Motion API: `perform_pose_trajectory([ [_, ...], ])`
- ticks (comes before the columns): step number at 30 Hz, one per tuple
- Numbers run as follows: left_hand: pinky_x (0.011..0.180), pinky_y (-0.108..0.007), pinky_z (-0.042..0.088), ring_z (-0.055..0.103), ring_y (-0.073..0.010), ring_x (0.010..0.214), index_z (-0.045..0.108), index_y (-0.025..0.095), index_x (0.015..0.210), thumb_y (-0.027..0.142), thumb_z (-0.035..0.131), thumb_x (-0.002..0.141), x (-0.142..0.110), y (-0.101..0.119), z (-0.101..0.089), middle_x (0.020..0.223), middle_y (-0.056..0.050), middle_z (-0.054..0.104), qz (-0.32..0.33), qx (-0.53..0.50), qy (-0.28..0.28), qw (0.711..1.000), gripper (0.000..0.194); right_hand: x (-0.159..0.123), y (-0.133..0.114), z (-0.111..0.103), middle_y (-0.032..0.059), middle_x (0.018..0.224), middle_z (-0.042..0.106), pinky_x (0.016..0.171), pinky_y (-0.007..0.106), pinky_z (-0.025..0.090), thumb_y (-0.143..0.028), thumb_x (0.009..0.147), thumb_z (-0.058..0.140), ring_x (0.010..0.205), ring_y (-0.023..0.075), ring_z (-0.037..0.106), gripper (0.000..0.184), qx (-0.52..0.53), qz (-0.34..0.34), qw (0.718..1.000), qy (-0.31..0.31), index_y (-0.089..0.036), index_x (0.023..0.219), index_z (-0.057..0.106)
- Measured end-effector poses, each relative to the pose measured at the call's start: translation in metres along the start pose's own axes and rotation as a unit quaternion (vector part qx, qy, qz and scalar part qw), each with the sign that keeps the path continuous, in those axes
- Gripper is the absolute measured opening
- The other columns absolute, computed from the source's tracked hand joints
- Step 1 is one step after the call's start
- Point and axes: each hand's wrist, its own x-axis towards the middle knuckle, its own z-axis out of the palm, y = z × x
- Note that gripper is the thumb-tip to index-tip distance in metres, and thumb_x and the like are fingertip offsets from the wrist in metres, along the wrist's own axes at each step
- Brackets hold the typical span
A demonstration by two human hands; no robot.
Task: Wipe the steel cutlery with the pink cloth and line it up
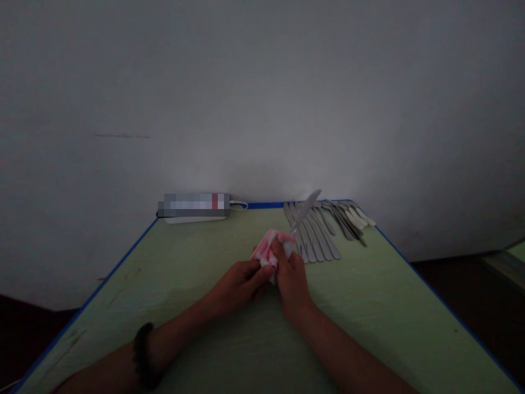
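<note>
Both hands meet over the middle of the table around a bunched pink and white cloth (266, 249). My left hand (241, 279), coming from the left, is closed on the cloth's lower part. Fingers of my right hand (293, 282) are wrapped round its right side, with the thumb pressed onto it. A table knife (307, 210) sticks out of the cloth, blade tilted up and to the right. Its handle is hidden in the cloth and hands, so I cannot tell which hand bears it. Just behind the right hand, several table knives (324, 241) lie side by side.
Right of the knives lie more pieces of metal cutlery (342, 219) and some white-handled pieces (361, 216). A blurred-out box-like object (194, 205) with a white cable (240, 205) sits at the back left. The green table (184, 339) has blue edging and meets a wall (262, 98).
</note>
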Motion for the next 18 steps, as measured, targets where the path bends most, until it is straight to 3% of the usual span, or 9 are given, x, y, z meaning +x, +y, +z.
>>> perform_pose_trajectory([
  [4,0.052,-0.021,0.037,0.049,-0.0109,0.053,0.055,0.015,0.066,0.048,0.035,0.089,0.000,0.002,0.003,0.059,0.001,0.055,-0.021,-0.019,0.005,1.000,0.045,0.000,0.001,0.000,-0.0024,0.049,0.044,0.041,0.021,0.027,-0.060,0.074,0.053,0.044,0.0081,0.038,0.047,0.023,0.019,1.000,-0.004,-0.017,0.056,0.051],
  [12,0.048,-0.020,0.030,0.039,-0.0095,0.051,0.047,0.017,0.066,0.048,0.040,0.086,0.000,0.005,-0.002,0.056,0.005,0.043,-0.004,0.002,0.025,1.000,0.038,0.001,-0.013,0.000,-0.0048,0.047,0.037,0.041,0.021,0.024,-0.059,0.073,0.054,0.044,0.0073,0.033,0.048,-0.002,0.012,1.000,0.006,-0.018,0.051,0.042],
  [18,0.047,-0.019,0.029,0.037,-0.0084,0.049,0.043,0.018,0.060,0.047,0.037,0.089,-0.006,0.010,-0.005,0.053,0.006,0.040,0.004,-0.011,-0.009,1.000,0.042,0.017,-0.026,-0.013,-0.0052,0.046,0.037,0.040,0.021,0.025,-0.062,0.071,0.055,0.042,0.0072,0.032,0.048,-0.014,-0.003,0.997,0.078,-0.019,0.052,0.043],
])
